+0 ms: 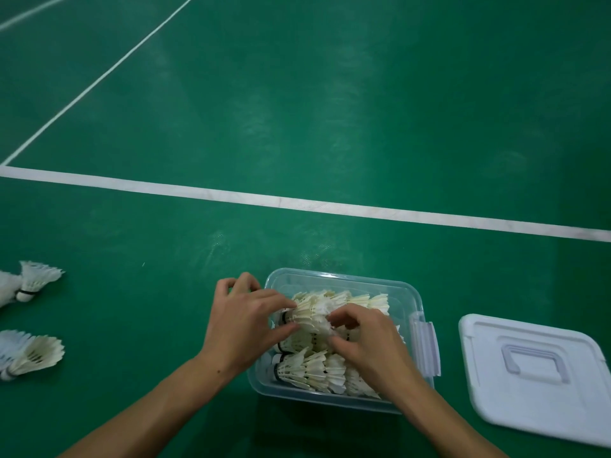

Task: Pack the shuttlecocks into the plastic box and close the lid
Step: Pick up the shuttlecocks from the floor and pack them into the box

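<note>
Clear plastic box (344,399) sits on the green court floor (297,110), packed with rows of feathered shuttlecocks (317,371). Both hands are over its open top — the left hand (244,322) reaches in from the box's left rim, fingers and thumb curled around a row of shuttlecocks (307,314) near the cork end, while the right hand (367,338) pinches the feather end of the same row. White lid (535,375) lies flat on the floor just right of the box, handle up. Two more shuttlecock stacks (33,279) (33,353) lie well apart to the left — beyond the left hand.
</note>
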Demonstrator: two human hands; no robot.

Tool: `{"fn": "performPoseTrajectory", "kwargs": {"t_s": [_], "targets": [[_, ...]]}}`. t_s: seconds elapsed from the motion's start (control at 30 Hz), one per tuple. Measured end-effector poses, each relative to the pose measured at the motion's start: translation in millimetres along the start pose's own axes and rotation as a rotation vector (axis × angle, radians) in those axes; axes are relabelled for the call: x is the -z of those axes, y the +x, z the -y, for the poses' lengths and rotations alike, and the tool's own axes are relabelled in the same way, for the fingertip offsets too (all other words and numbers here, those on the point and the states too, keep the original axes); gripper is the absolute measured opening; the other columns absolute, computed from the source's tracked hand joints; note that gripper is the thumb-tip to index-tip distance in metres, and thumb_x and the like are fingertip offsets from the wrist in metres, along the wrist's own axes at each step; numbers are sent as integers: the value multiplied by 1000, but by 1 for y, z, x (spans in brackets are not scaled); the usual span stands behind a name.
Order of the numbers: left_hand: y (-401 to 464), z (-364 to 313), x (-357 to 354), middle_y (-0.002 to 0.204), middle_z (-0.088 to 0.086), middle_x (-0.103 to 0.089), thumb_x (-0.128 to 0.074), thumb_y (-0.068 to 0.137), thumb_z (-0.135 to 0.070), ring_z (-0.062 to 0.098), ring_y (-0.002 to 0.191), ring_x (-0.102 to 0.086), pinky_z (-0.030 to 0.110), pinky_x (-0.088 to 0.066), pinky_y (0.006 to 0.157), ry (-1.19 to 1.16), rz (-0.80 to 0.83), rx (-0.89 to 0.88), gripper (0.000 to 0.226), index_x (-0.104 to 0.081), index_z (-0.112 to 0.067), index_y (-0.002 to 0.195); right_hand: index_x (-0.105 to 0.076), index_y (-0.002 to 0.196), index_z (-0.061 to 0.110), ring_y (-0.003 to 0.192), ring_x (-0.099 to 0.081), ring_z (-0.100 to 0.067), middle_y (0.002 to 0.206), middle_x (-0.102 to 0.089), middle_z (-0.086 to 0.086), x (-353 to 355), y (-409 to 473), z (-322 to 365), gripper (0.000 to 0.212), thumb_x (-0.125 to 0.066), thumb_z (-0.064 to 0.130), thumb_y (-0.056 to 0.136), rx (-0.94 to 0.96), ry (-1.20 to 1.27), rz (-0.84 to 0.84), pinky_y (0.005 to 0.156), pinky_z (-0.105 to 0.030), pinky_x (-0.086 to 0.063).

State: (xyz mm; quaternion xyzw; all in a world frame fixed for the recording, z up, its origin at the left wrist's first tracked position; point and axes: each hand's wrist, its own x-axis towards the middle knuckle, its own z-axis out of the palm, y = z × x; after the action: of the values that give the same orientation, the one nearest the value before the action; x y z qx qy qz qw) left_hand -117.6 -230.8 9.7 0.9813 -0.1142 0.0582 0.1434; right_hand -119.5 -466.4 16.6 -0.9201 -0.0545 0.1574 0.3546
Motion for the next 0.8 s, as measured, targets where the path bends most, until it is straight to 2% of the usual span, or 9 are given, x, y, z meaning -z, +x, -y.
{"fn": "performPoseTrajectory", "kwargs": {"t_s": [0.1,0.23,0.33,0.47,0.63,0.8], "targets": [[2,0,7,102,-30,-72,-67,75,-76,8,88,-46,37,-38,81,-22,0,2,42,-75,-45,103,-66,115,35,97,-62,9,109,-66,22,12,0,3,31,-81,36,88,-3,62,15,82,-15,-53],[4,1,16,112,-30,-68,-62,76,-82,4,96,-48,35,-41,85,-131,23,10,50,-70,-47,111,-67,114,34,99,-64,5,107,-69,21,28,4,7,36,-85,40,83,25,89,15,86,-23,-58],[6,2,27,116,-26,-69,-56,78,-85,3,102,-54,35,-46,88,-255,-26,46,57,-70,-43,114,-69,114,33,96,-65,6,103,-71,21,38,11,12,37,-83,45,82,83,83,-41,86,-22,-58],[3,11,47,106,-21,-72,-58,87,-73,3,89,-59,36,-52,83,-368,-168,93,48,-74,-33,109,-70,111,34,93,-65,7,99,-72,22,33,25,35,33,-79,49,84,169,59,-88,80,-20,-58],[-21,61,52,101,-22,-72,-63,91,-61,3,84,-61,27,-47,74,-430,-279,241,32,-73,-32,103,-71,112,25,92,-65,3,99,-72,18,-4,48,82,32,-77,46,88,295,-38,-90,80,-21,-56],[-59,117,63,100,-20,-73,-65,92,-54,9,84,-63,34,-52,76,-427,-353,360,27,-72,-30,102,-71,106,31,89,-63,-8,96,-72,20,-49,74,140,29,-76,51,85,399,-225,-97,77,-34,-54]]}}
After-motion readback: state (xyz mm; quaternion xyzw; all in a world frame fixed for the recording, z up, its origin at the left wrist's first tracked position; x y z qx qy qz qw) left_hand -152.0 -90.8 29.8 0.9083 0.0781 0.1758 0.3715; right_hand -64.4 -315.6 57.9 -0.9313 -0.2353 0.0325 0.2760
